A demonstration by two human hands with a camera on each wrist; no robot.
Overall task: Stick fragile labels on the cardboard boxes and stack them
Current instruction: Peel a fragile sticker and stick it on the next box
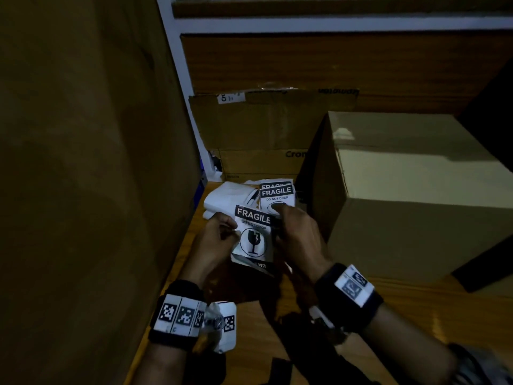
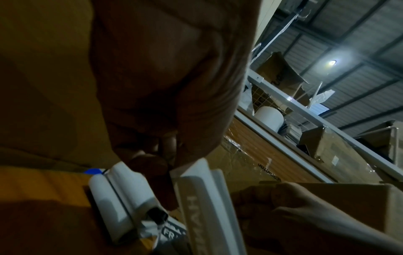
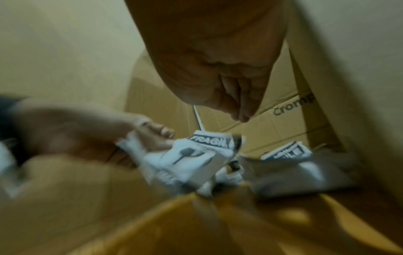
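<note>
A black-and-white fragile label [image 1: 253, 235] is held upright above the table between both hands. My left hand [image 1: 233, 231] pinches its left edge. My right hand [image 1: 277, 222] grips its right edge with curled fingers, though blur hides the exact contact. In the right wrist view the label [image 3: 196, 155] sits in the left hand [image 3: 152, 136], below my right hand [image 3: 240, 113]. A stack of more fragile labels [image 1: 276, 195] lies just behind. A closed cardboard box [image 1: 402, 195] stands to the right.
Loose white backing sheets [image 1: 227, 194] lie left of the label stack. A tall cardboard wall [image 1: 83, 162] closes off the left side. Flattened cartons [image 1: 263, 129] lean against the shelf at the back. The wooden table [image 1: 402, 309] runs toward me.
</note>
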